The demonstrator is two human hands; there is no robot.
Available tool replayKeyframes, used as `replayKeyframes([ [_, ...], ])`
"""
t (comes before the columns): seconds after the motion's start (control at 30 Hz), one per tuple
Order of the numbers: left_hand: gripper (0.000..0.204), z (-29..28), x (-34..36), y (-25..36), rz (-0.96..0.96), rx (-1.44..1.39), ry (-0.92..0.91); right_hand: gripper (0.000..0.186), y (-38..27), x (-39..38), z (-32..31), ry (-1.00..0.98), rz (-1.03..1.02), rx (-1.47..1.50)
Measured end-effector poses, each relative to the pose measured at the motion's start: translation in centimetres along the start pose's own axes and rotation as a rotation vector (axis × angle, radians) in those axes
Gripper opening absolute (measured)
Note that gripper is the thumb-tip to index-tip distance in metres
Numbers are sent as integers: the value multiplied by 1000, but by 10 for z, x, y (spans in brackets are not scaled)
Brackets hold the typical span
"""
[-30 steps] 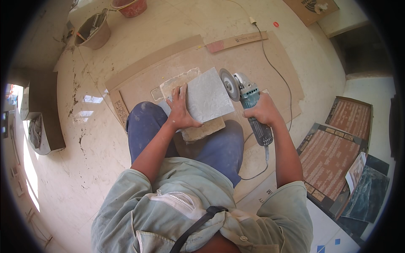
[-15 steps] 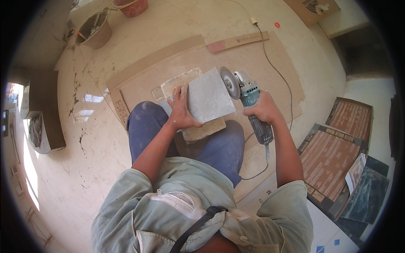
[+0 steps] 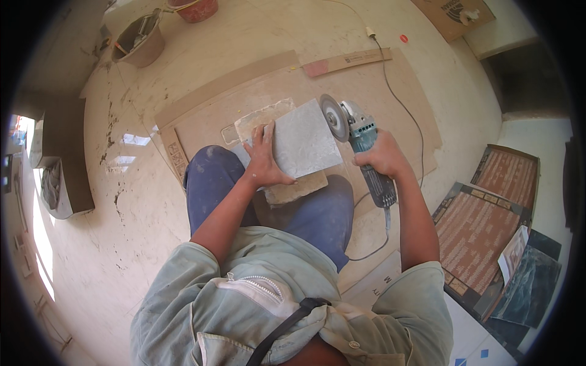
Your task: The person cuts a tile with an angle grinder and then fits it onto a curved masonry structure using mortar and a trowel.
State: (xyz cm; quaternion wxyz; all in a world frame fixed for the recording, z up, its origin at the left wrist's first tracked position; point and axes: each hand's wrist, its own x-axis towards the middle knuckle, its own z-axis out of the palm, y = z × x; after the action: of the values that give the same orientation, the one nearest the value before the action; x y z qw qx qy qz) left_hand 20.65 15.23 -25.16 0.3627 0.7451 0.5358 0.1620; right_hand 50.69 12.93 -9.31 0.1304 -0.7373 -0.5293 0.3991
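Note:
My left hand (image 3: 264,163) is spread across a square grey tile (image 3: 311,137), gripping it with thumb at the lower edge and fingers toward the upper edge. The tile lies over rough beige stone pieces (image 3: 296,190) between and just beyond my knees. My right hand (image 3: 381,152) is closed round the teal and black body of an angle grinder (image 3: 378,186), whose grey disc (image 3: 332,116) stands tilted just right of the tile's right edge; I cannot tell whether they touch. The grinder's cord trails down beside my right thigh.
A cardboard sheet (image 3: 403,97) lies under the work. Buckets (image 3: 137,46) stand at the upper left, a cable connector (image 3: 370,32) at the top. Patterned brown tiles (image 3: 479,229) and dark slabs (image 3: 525,280) lie at right, a dark step-like structure (image 3: 67,158) at left.
The view has shifted very slightly. My hands, the tile and the grinder hold almost the same positions relative to each other.

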Motion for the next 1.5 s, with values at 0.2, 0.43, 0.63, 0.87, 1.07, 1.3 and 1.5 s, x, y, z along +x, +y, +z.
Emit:
replayKeyframes([
  [0.2,165,2,0,-1,-12,12,-2,39,5,7,2,24,-23,6],
  [0.43,165,1,0,0,-13,10,-8,38,4,9,1,-16,-5,1],
  [0.63,165,1,0,0,-7,10,-7,36,3,11,0,-6,-13,-14],
  [0.87,165,-2,0,4,-24,9,-20,35,2,14,1,23,-22,-13],
  [1.07,165,-2,0,3,-18,6,-20,35,4,18,2,17,-19,-17],
  [1.3,166,0,0,1,-10,6,-19,36,-1,18,0,20,-17,-6],
  [1.5,165,-1,0,3,-9,0,-22,37,5,21,0,3,-18,21],
])
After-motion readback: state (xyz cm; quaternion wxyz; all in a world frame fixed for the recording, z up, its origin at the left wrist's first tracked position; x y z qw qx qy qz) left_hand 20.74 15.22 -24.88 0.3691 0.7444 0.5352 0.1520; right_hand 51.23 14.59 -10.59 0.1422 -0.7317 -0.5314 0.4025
